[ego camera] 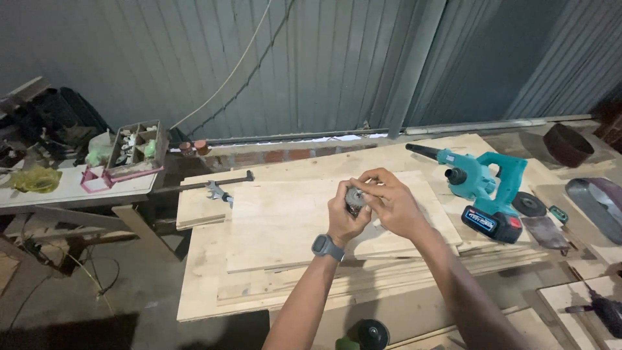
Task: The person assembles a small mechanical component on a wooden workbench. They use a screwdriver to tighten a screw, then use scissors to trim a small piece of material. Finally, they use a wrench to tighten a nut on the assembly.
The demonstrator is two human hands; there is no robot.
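Both forearms reach up from below and meet in the middle. The left hand (345,217), with a watch on its wrist, is curled into a fist with the knuckles up. The right hand (391,204) cups over it from the right, its fingers (370,178) bent and pinching at the top of the fist.

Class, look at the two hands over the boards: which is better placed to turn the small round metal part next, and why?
Probably the right hand: its fingers sit on top of the round metal part, while the left hand grips it from below.
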